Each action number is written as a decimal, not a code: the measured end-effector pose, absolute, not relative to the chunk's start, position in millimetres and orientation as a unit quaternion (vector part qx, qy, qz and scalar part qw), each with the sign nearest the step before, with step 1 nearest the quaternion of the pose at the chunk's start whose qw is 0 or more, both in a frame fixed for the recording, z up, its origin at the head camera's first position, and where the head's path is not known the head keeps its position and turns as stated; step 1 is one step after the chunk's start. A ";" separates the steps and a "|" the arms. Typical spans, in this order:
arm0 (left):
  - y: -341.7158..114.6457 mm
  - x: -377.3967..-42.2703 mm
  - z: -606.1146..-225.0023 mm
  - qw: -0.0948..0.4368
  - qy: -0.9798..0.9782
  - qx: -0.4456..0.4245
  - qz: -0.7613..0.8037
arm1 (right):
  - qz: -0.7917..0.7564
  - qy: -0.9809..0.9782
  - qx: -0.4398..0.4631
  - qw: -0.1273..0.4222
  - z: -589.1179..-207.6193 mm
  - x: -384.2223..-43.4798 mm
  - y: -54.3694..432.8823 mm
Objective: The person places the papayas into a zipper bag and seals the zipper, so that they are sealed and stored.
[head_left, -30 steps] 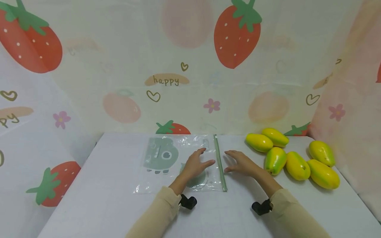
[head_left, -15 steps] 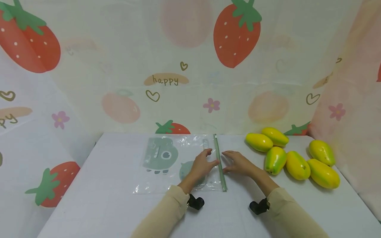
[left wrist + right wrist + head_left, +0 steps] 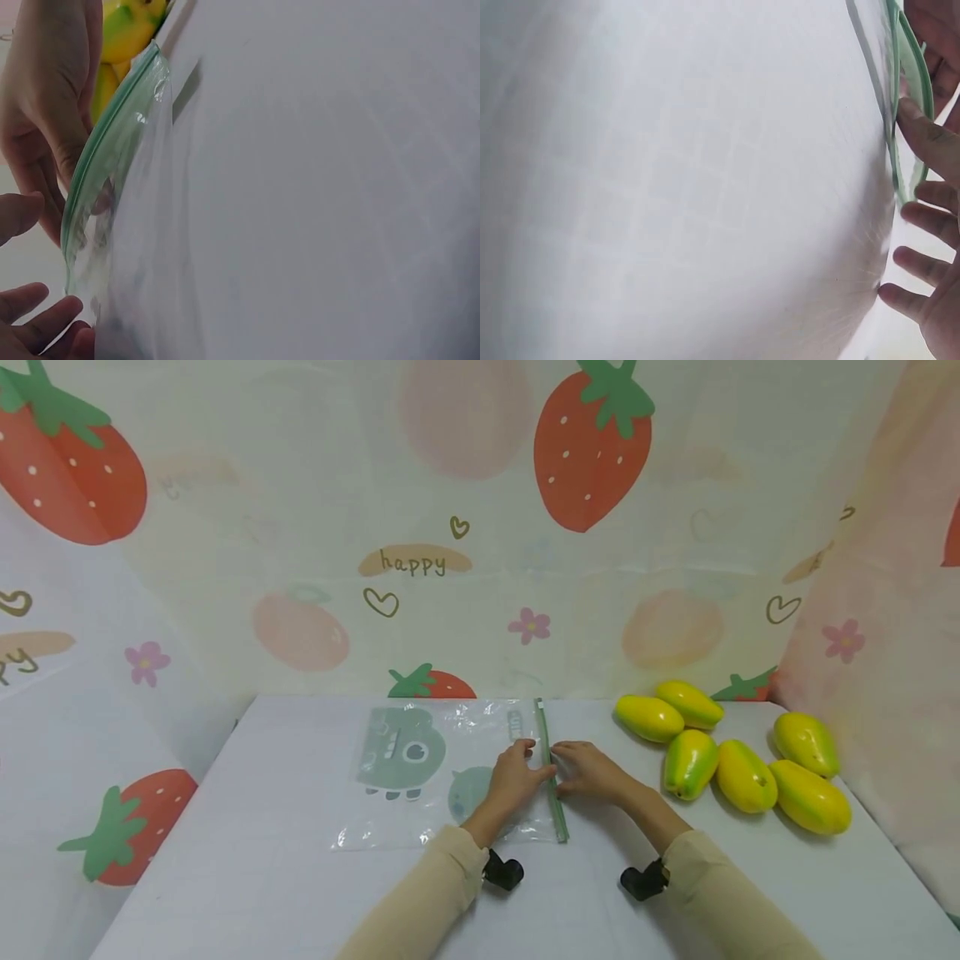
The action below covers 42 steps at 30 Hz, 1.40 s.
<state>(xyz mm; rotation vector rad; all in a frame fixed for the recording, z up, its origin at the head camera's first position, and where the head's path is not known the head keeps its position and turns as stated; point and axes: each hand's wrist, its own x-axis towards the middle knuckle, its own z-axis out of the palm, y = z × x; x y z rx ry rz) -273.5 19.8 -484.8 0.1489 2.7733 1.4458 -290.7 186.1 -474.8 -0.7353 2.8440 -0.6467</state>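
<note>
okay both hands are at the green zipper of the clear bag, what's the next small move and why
Probably pull the two lips apart. The left hand and right hand meet at the green zip strip of the flat bag, whose mouth gapes only slightly.

"happy" on the backdrop cloth (image 3: 480,485), cut-off "py" at its left edge

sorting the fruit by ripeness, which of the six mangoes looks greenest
The mango nearest the right hand, at the left front of the pile: it shows broad green patches, while the other five are mostly yellow.
</note>
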 end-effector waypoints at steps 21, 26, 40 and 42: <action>26.8 -271.6 -482.8 -0.023 0.915 0.035 0.401 | -0.162 0.943 -0.290 0.030 -476.6 -289.9 178.1; 23.4 -272.9 -484.4 -0.038 0.929 0.065 0.361 | -0.160 0.949 -0.265 0.055 -475.0 -290.7 176.9; 15.2 -275.2 -483.8 -0.020 0.971 0.170 0.170 | -0.163 0.952 -0.247 0.081 -474.5 -291.3 176.2; 16.3 -275.5 -481.9 -0.007 0.973 0.175 0.147 | -0.163 0.952 -0.247 0.082 -474.1 -291.1 176.4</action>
